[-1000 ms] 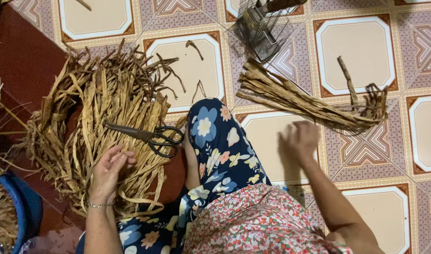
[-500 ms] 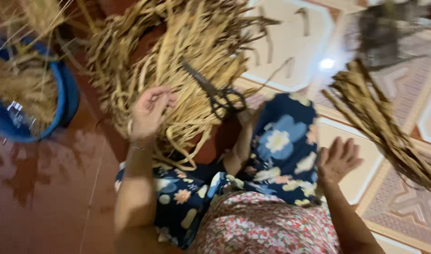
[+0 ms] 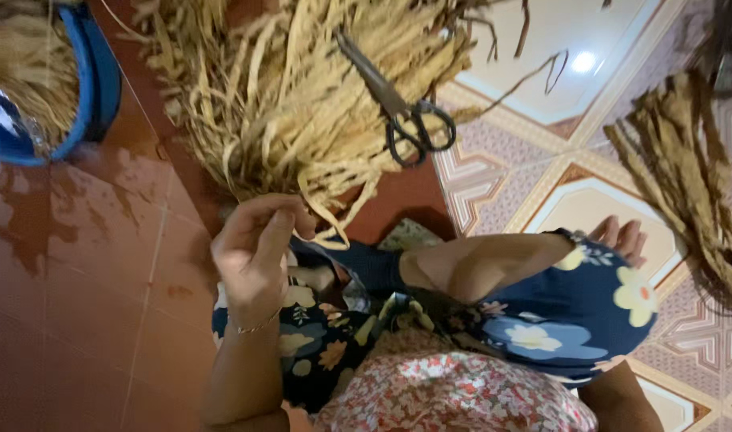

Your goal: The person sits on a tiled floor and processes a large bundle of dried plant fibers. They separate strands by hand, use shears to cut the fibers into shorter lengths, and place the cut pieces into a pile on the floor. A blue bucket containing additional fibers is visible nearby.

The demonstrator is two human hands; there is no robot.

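Fingers of the left hand [image 3: 258, 248] pinch together on one pale dried straw strip [image 3: 322, 216] at the near edge of the loose straw pile [image 3: 302, 96]. Right hand [image 3: 622, 238] is mostly hidden behind the raised knee [image 3: 542, 280], fingers slightly apart, holding nothing visible. Scissors [image 3: 402, 108] lie untouched on the pile, far of the hand. Darker sorted bundle [image 3: 686, 184] sits well right on the tiled floor [image 3: 558, 192]; blue basin [image 3: 86, 88] far left. Judging by this, most of the pile is left to pick through.

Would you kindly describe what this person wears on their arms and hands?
Both forearms are bare, with no sleeves or gloves in view. The left hand has a thin bracelet at the wrist. The right hand is mostly hidden behind the knee, so nothing worn shows there.
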